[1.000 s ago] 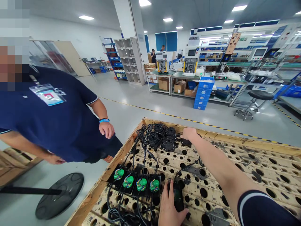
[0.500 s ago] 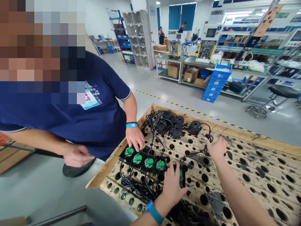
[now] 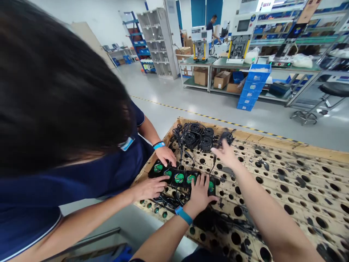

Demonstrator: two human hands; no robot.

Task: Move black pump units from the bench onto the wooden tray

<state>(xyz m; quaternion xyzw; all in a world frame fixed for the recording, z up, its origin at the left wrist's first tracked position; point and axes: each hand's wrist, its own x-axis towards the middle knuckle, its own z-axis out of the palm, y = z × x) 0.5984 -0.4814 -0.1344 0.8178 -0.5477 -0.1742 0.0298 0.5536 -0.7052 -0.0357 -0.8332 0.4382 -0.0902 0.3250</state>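
My left hand (image 3: 200, 191), with a blue band on its wrist, lies spread on the right end of a row of black square units with green round centres (image 3: 179, 178). Its fingertips touch the last units. My right hand (image 3: 225, 154) is slightly blurred, its fingers apart, just in front of a black round fan-like part (image 3: 227, 137). Whether it touches that part or the cable below is unclear. More black round parts (image 3: 205, 143) and coiled cables (image 3: 178, 135) sit at the far left corner of the perforated wooden board (image 3: 272, 174).
A co-worker (image 3: 109, 182) leans in from the left, both hands on the left end of the row. Black cables (image 3: 169, 201) lie along the near edge. Beyond the board stand stacked blue bins (image 3: 249, 91) and workbenches with machines.
My right hand has moved left toward the black round part, and the cable there has shifted. The co-worker has leaned forward and brought a second hand to the units.
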